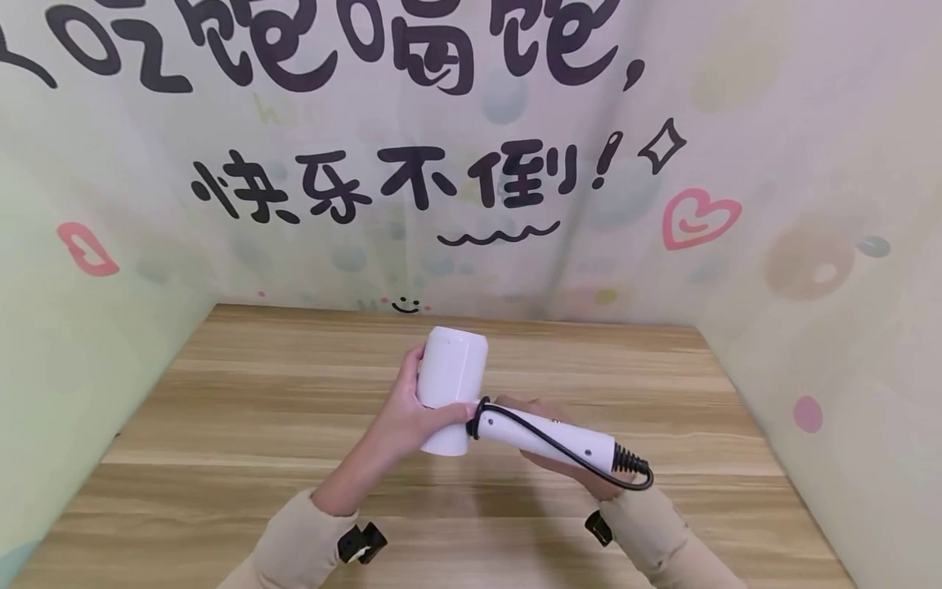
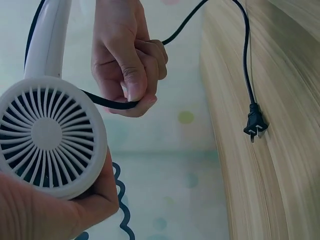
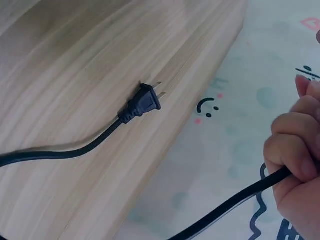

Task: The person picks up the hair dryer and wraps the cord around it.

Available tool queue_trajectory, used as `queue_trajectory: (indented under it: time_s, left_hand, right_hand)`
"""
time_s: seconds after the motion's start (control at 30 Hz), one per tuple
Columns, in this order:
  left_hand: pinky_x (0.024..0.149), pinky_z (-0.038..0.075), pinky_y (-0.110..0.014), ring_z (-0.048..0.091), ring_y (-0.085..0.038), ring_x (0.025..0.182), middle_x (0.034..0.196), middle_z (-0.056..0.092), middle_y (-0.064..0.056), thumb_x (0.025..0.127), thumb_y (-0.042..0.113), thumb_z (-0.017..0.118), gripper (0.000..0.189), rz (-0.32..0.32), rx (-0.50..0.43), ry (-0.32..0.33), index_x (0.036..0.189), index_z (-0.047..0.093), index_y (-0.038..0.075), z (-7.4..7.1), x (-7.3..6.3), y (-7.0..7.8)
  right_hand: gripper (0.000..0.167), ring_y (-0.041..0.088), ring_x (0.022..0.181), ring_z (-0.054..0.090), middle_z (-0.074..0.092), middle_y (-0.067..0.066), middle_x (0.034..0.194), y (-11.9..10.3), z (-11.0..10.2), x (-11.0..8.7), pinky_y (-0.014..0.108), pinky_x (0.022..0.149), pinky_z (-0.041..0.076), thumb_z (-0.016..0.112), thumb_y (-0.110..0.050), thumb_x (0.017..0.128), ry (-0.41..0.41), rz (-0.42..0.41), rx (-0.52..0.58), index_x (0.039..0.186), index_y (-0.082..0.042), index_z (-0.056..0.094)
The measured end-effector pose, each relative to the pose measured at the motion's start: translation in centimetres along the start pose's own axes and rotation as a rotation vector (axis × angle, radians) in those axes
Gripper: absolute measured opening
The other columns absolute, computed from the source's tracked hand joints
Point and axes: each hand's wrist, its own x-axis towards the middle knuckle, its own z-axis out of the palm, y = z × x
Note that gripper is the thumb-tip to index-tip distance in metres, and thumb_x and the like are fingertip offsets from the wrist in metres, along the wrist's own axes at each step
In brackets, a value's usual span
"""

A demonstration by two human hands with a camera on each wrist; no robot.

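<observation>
A white hair dryer (image 1: 455, 368) is held above the table, its handle slanting to the right in the head view. My left hand (image 1: 408, 413) grips it around the body, and its round slatted grille (image 2: 47, 132) faces the left wrist camera. A black power cord (image 2: 185, 25) runs along the handle and loops about its base. My right hand (image 2: 125, 60) pinches the cord between thumb and curled fingers; in the head view the handle partly hides this hand. The two-pin plug (image 3: 142, 102) at the cord's end lies on the wooden table.
The wooden table (image 1: 257, 409) is enclosed by a back wall (image 1: 331, 262) with black lettering and by pale side walls. Black wrist devices (image 1: 361, 542) sit at the cuffs of both sleeves.
</observation>
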Motion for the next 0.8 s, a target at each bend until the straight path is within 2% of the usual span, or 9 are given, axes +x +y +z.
queue_trajectory:
  time_s: [0.03,0.07,0.17,0.27,0.4,0.63,0.8]
  left_hand:
    - [0.074,0.054,-0.039,0.058,-0.029,0.097,0.117,0.051,-0.02,0.071,0.01,0.075,0.084,-0.002,-0.002,-0.014,0.138,0.026,0.011,0.0,-0.1,0.1]
    - [0.074,0.054,-0.04,0.058,-0.029,0.097,0.117,0.05,-0.02,0.071,0.011,0.075,0.084,-0.005,-0.004,-0.028,0.139,0.026,0.011,0.0,-0.1,0.1]
    - [0.072,0.054,-0.04,0.058,-0.028,0.096,0.117,0.049,-0.021,0.071,0.01,0.075,0.084,-0.013,-0.003,-0.063,0.139,0.026,0.011,-0.2,-0.2,0.2]
    - [0.071,0.055,-0.04,0.058,-0.027,0.094,0.116,0.049,-0.02,0.07,0.01,0.075,0.083,-0.031,0.007,-0.098,0.138,0.027,0.011,-0.3,-0.2,0.2]
    - [0.069,0.055,-0.039,0.059,-0.026,0.092,0.114,0.05,-0.02,0.07,0.011,0.074,0.08,-0.025,0.023,-0.162,0.136,0.029,0.011,-0.5,-0.3,0.1]
    - [0.069,0.055,-0.039,0.058,-0.026,0.091,0.112,0.05,-0.023,0.072,0.012,0.073,0.08,0.029,0.047,-0.265,0.136,0.026,0.009,-0.9,-0.1,0.4]
    - [0.065,0.055,-0.036,0.058,-0.026,0.089,0.11,0.051,-0.02,0.069,0.014,0.077,0.086,0.047,0.143,-0.219,0.138,0.026,0.012,-1.2,-0.2,0.4]
  right_hand:
    - [0.017,-0.003,0.07,0.048,0.061,-0.006,0.083,0.1,-0.1,0.3,0.014,0.06,0.042,0.048,-0.005,0.089,0.07,0.035,0.046,0.105,-0.006,0.056]
    - [0.014,-0.001,0.065,0.046,0.059,-0.005,0.077,0.3,-0.3,0.4,0.016,0.055,0.04,0.05,-0.005,0.089,0.078,0.048,-0.086,0.1,-0.012,0.056]
    - [0.01,0.003,0.061,0.05,0.062,-0.003,0.074,0.8,-0.9,0.8,0.019,0.055,0.043,0.054,-0.008,0.091,0.09,0.086,-0.206,0.099,-0.013,0.057]
    - [0.006,0.002,0.059,0.048,0.061,-0.005,0.072,0.8,-1.4,0.9,0.019,0.056,0.043,0.058,-0.01,0.09,0.162,0.041,-0.274,0.096,-0.012,0.059]
    - [0.005,0.0,0.058,0.045,0.06,-0.009,0.071,0.2,-2.0,0.7,0.02,0.057,0.043,0.058,-0.014,0.091,0.224,0.021,-0.353,0.095,-0.015,0.06]
    - [0.004,-0.001,0.055,0.04,0.055,-0.011,0.066,-0.4,-2.8,0.5,0.018,0.054,0.041,0.06,-0.018,0.09,0.27,-0.013,-0.376,0.092,-0.016,0.062]
    - [0.005,-0.004,0.052,0.036,0.051,-0.013,0.062,-0.9,-3.1,0.4,0.016,0.052,0.038,0.064,-0.021,0.087,0.265,0.052,-0.326,0.086,-0.016,0.063]
